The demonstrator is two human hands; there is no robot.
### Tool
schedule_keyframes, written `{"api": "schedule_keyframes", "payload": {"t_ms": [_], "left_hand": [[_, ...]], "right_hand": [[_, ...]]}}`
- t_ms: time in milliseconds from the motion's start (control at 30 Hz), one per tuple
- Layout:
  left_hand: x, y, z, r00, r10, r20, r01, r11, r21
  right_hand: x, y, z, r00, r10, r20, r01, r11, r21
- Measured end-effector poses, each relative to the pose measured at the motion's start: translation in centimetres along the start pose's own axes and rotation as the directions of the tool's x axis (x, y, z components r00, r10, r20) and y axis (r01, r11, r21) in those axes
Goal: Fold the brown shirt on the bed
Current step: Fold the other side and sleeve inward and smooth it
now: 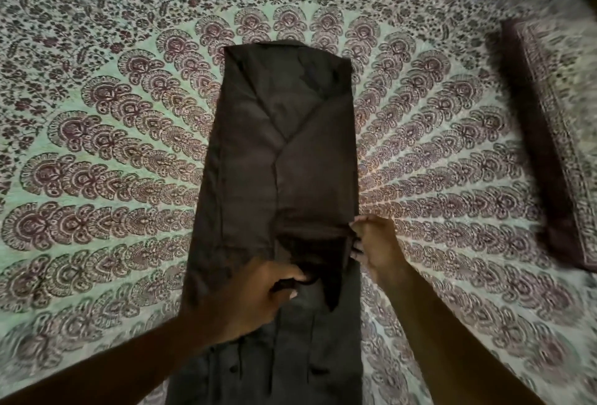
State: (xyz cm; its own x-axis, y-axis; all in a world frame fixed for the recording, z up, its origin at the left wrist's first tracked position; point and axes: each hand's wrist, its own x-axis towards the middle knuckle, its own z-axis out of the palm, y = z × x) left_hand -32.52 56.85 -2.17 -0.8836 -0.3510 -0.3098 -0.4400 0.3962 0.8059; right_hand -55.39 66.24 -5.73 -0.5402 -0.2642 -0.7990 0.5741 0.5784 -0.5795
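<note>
shirt axis: brown shirt (284, 152) lying lengthwise, running away from the body
left hand (255, 295): pinching a mid-shirt fold
right hand (374, 244): pinching the right edge, nearer

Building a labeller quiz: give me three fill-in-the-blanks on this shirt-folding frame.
1. The brown shirt lies folded into a long, narrow ____.
2. The right hand grips the shirt's ____ edge.
3. The left hand pinches a fold of ____.

Missing words: strip; right; fabric
</note>
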Motion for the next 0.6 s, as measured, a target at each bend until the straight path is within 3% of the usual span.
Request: {"api": "schedule_keyframes", "payload": {"t_ms": [100,267,467,600], "left_hand": [[-1.7,0.0,1.4,0.998,0.01,0.067,-0.012,0.999,0.04],[-2.9,-1.0,4.2,0.988,0.058,0.146,-0.079,0.987,0.142],[-4.6,-1.7,6.8,0.999,0.031,0.017,-0.033,0.986,0.161],[-5.7,-1.3,8.2,0.984,-0.161,-0.076,0.165,0.984,0.061]], "right_hand": [[-0.5,1.5,-0.3,0.999,0.033,-0.006,-0.033,0.999,0.009],[-0.8,4.2,-0.5,0.996,0.018,0.083,0.002,0.972,-0.237],[-1.3,5.7,-0.7,0.993,-0.1,0.056,0.111,0.965,-0.239],[-2.3,7.3,-0.4,0.977,-0.185,0.11,0.215,0.864,-0.455]]}}
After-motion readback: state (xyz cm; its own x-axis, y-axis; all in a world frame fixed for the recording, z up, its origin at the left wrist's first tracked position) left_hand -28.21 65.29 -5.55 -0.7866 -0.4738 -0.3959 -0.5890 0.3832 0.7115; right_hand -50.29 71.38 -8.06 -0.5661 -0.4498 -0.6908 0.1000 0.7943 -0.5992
